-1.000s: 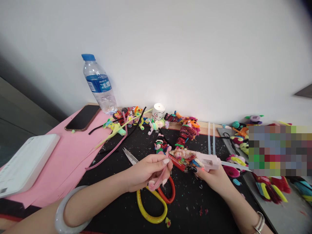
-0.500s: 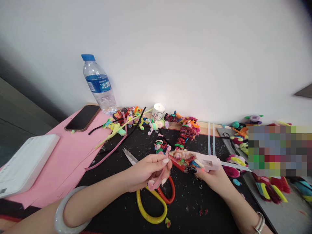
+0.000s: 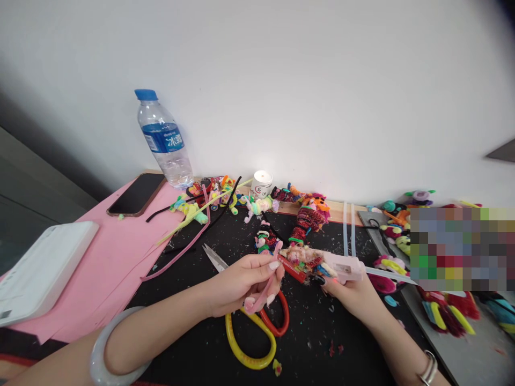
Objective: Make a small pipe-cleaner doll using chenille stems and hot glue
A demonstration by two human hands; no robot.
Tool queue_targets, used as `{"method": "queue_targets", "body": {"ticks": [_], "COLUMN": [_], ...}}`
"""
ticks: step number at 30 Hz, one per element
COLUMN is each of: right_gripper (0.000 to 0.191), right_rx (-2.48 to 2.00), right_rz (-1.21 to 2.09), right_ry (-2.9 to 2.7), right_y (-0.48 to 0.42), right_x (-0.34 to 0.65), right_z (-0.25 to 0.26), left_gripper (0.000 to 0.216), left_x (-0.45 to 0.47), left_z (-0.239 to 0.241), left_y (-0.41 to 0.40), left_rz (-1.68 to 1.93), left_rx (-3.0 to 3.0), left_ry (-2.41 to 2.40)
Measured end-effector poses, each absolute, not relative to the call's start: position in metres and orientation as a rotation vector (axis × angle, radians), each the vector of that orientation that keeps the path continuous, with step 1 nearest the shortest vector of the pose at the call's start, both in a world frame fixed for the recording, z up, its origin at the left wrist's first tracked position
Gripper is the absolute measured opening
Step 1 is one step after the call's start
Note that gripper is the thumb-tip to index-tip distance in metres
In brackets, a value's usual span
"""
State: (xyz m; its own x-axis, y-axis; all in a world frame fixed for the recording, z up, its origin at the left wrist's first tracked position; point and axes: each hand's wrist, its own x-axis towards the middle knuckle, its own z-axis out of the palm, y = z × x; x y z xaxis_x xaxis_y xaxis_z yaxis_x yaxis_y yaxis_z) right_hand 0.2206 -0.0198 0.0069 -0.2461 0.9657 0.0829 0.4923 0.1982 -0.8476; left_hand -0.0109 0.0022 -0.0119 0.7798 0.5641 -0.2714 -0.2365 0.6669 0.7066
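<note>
My left hand (image 3: 241, 281) is closed on a bent pink pipe cleaner (image 3: 263, 287), pinched between thumb and fingers. My right hand (image 3: 350, 292) grips a pink hot glue gun (image 3: 341, 266), its nozzle pointing left at the pipe cleaner's upper end. The gun's front is caked with colourful fuzz scraps (image 3: 303, 257). A clear glue stick (image 3: 388, 274) juts from the gun's rear. Scissors with yellow and red handles (image 3: 251, 332) lie on the black mat (image 3: 314, 343) under my left hand.
A water bottle (image 3: 163, 142), a phone (image 3: 137, 194) on pink paper (image 3: 104, 262) and a white box (image 3: 42, 268) are at the left. A lit candle (image 3: 261, 183), pipe-cleaner figures (image 3: 306, 214) and loose pipe cleaners line the wall. More figures sit on a grey tray (image 3: 462, 343) at right.
</note>
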Motion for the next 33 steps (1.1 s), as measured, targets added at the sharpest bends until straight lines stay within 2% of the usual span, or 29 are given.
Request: {"method": "queue_targets", "body": {"ticks": [9,17,33], "right_gripper": [0.021,0.029,0.02], "right_rx": [-1.43,-1.386,-1.433], "right_rz": [0.82,0.828,0.717], "right_ry": [-1.841,-1.886,-1.849], "right_y": [-0.0211,-0.0214,-0.0205], "right_x": [0.222,0.222,0.2235], "right_z": [0.001,0.0046,0.0032], "left_gripper": [0.023,0.022,0.024], "left_x": [-0.011,-0.011,-0.0108], "left_z": [-0.009,-0.0097,-0.008], "left_y": [0.0025,0.002,0.0023], "left_rz": [0.469,0.48,0.47], "left_rx": [0.722,0.702,0.707], "left_ry": [0.508,0.502,0.502]}}
